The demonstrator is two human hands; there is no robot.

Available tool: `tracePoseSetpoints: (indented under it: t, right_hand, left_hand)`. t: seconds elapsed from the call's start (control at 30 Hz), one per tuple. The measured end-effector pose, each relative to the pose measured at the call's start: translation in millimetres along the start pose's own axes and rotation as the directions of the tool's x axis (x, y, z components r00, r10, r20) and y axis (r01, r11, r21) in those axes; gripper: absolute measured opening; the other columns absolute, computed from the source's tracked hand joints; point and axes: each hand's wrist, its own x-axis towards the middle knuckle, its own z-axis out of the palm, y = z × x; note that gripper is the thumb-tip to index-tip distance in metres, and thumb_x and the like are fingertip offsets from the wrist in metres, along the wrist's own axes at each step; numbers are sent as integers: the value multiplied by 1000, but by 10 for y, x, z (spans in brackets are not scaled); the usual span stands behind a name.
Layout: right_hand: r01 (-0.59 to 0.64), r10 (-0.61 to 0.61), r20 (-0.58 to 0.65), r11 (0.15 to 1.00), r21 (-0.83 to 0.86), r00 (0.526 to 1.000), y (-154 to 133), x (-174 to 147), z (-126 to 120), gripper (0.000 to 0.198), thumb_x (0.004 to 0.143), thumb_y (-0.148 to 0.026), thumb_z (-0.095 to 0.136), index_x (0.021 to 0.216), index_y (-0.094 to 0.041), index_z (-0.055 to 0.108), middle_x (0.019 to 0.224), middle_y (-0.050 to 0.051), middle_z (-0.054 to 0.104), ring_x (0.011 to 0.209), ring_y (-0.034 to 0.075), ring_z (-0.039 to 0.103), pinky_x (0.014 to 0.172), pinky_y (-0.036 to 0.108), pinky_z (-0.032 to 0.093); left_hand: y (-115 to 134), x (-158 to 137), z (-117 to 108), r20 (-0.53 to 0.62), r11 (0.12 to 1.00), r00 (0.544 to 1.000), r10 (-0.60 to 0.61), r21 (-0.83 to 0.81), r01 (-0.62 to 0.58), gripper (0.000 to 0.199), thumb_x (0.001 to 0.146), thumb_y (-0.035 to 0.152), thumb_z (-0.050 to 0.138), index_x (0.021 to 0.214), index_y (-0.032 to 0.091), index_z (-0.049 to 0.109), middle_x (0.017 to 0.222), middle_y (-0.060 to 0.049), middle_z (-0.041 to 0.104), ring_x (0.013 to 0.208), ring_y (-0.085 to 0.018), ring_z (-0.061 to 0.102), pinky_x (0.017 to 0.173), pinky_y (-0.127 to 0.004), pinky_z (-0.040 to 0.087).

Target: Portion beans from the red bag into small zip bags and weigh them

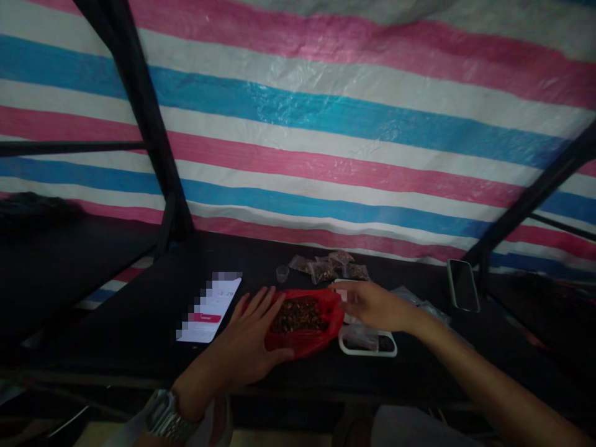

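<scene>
Silver watch [164, 415]; red bag [305, 345] between left grip [244, 343] and right grip [375, 304]

A person's left hand [249, 340] slants palm down with fingers [265, 304] spread, while the right hand [375, 304] curls inward from an outstretched forearm [465, 360], its fingers perhaps pinched in the dim light.

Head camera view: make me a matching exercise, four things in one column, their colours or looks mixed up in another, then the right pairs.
1. Open bag
2. Small cup
3. Wristwatch
4. Striped sheet

A. Silver
B. Pink, blue and white
C. Red, with small brown pieces inside
D. See-through

Pairs: 1-C, 2-D, 3-A, 4-B
</scene>
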Motion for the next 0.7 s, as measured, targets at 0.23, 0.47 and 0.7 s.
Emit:
tracePoseSetpoints:
  t: [0.23, 0.47, 0.7]
  right_hand:
    - [-435, 388, -419, 900, -19, 821, 1084, -723, -798, 54, 98, -58, 50, 124, -15, 72, 76, 6, 71, 59, 20, 61, 52, 29, 45]
    - [-658, 353, -656, 693, -296, 667, 1585, -889, -316, 39, 95, -32, 54, 125, -14, 72, 128, 23, 66, 122, 42, 61, 97, 55, 50]
    - [-604, 294, -547, 566, -561, 784, 1216, -435, -397, 43, 104, -20, 38, 133, -20, 70, 134, 18, 68, 129, 36, 58, 106, 52, 43]
  left_hand:
    - [577, 103, -279, -520, 966, 815, 257, 139, -216, 67, 96, 50, 65, 156, 25, 49, 166, -16, 47, 153, -37, 39, 125, -64, 18]
    - [1286, 156, 193, -678, 690, 381, 629, 262, -675, 23, 104, 26, 54, 116, 20, 73, 110, -2, 78, 105, -17, 64, 98, -36, 41]
    - [1139, -42, 441, -842, 829, 436, 317, 23, -558, 28, 100, 10, 47, 102, 21, 72, 95, -2, 75, 96, -17, 65, 96, -37, 43]
